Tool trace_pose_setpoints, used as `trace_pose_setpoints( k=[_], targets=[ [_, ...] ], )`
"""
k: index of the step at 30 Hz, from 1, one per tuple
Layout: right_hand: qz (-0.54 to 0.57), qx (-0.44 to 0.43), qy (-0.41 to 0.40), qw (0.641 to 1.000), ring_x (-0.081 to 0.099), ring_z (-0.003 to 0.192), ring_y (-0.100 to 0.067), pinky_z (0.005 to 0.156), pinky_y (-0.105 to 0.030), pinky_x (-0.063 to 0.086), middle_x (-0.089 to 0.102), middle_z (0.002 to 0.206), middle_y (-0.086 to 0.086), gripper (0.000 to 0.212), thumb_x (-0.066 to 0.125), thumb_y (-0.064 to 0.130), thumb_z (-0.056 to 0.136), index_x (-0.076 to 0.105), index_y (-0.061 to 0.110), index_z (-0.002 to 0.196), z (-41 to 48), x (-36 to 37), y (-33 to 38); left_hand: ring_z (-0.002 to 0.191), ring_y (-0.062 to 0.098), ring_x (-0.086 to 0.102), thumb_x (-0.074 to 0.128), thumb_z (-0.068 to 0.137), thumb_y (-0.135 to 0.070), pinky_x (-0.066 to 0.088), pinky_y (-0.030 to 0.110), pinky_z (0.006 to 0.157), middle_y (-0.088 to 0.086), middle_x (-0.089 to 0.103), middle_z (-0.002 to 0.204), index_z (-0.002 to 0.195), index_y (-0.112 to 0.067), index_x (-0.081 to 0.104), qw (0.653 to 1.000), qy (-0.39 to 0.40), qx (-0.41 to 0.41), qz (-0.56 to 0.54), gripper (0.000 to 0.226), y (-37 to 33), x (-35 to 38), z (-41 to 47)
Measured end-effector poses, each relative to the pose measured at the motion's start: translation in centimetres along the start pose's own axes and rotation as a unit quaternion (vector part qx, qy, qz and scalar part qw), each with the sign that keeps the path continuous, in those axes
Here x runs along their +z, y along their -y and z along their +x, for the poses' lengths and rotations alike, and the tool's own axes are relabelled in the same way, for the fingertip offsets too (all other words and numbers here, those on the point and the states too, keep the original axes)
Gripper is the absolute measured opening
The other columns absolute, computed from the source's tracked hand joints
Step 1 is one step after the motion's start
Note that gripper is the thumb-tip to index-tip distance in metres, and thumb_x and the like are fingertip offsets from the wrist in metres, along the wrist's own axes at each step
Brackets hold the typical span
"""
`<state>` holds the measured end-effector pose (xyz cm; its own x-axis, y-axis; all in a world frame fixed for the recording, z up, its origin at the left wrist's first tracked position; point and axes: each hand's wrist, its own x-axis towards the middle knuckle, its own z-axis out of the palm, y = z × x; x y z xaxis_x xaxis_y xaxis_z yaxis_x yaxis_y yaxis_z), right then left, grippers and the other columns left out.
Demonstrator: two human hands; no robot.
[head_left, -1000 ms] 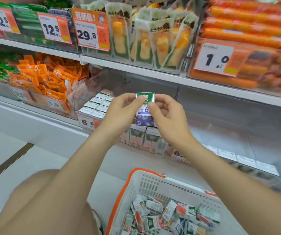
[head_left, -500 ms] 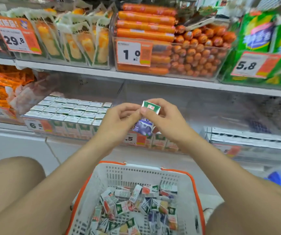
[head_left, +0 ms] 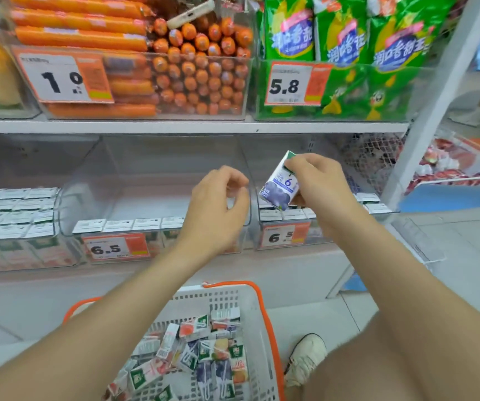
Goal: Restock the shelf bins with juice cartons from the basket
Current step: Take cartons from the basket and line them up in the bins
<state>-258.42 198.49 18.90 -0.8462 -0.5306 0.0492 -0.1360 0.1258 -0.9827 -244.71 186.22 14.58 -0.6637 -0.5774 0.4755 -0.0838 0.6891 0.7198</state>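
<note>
The basket point(head_left: 204, 298) sits nearest, low in front of the person where either hand can dip in. Its cartons point(head_left: 192, 354) lie jumbled, perhaps two dozen, too heaped to count fairly. One blueberry carton point(head_left: 280, 188) is up at shelf height, tilted and pinched by the right hand point(head_left: 316, 183) just above the right bin point(head_left: 305, 224), likely bound for its rows. The left hand point(head_left: 218, 204) hovers beside it, fingers loosely curled round nothing. Three clear bins line this shelf; the middle bin point(head_left: 157, 198) shows one front row.
</note>
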Motion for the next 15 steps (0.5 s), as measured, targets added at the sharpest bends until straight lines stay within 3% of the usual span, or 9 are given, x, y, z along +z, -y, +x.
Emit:
trace_pose_setpoints(
  k=[3, 6, 8, 10, 15],
  targets=[
    [-0.041, -0.044, -0.048, 0.997, 0.074, 0.083, -0.024, 0.085, -0.052, 0.062, 0.077, 0.087, -0.001, 0.020, 0.060, 0.036, 0.085, 0.072, 0.025, 0.098, 2.5, -1.9, -1.3, 0.108, 0.021, 0.053, 0.061, 0.092, -0.021, 0.044, 0.034, 0.095, -0.001, 0.055, 0.118, 0.118, -0.020, 0.060, 0.994, 0.026, 0.062, 0.086, 0.026, -0.3, 2.7, 0.8],
    [-0.137, -0.144, -0.055, 0.978, 0.066, 0.087, -0.011, 0.081, -0.028, 0.056, 0.068, 0.103, 0.009, 0.022, 0.059, 0.031, 0.097, 0.061, 0.023, 0.118, 4.7, -3.0, -3.0, 0.123, 0.029, 0.046, 0.066, 0.087, -0.041, 0.043, 0.042, 0.105, 0.004, 0.041, 0.138, 0.139, -0.018, 0.047, 0.987, 0.067, 0.029, 0.140, 0.061, 0.2, 4.4, 1.3],
    [-0.209, -0.212, -0.009, 0.954, 0.060, 0.084, -0.006, 0.067, -0.013, 0.044, 0.063, 0.107, 0.007, 0.026, 0.058, 0.023, 0.103, 0.053, 0.018, 0.128, 6.0, -3.3, -3.7, 0.135, 0.032, 0.044, 0.071, 0.082, -0.058, 0.043, 0.046, 0.111, 0.005, 0.035, 0.150, 0.152, -0.020, 0.034, 0.984, 0.092, -0.002, 0.153, 0.088, 1.2, 5.0, 1.3],
    [-0.264, -0.239, 0.056, 0.933, 0.058, 0.079, -0.009, 0.064, -0.009, 0.039, 0.061, 0.111, 0.002, 0.030, 0.059, 0.016, 0.104, 0.049, 0.018, 0.132, 7.6, -2.9, -4.5, 0.142, 0.031, 0.044, 0.073, 0.081, -0.070, 0.044, 0.050, 0.113, 0.005, 0.030, 0.163, 0.161, -0.020, 0.020, 0.977, 0.124, -0.022, 0.170, 0.109, 2.4, 5.3, 1.1],
    [-0.376, -0.251, 0.159, 0.878, 0.057, 0.118, -0.020, 0.091, -0.023, 0.036, 0.064, 0.127, -0.002, 0.038, 0.069, 0.019, 0.098, 0.059, 0.023, 0.134, 11.2, 0.0, -7.0, 0.134, 0.027, 0.057, 0.072, 0.077, -0.080, 0.054, 0.046, 0.097, 0.002, 0.030, 0.170, 0.165, -0.021, 0.006, 0.969, 0.136, -0.033, 0.202, 0.125, 4.2, 5.8, 0.5]
  ],
)
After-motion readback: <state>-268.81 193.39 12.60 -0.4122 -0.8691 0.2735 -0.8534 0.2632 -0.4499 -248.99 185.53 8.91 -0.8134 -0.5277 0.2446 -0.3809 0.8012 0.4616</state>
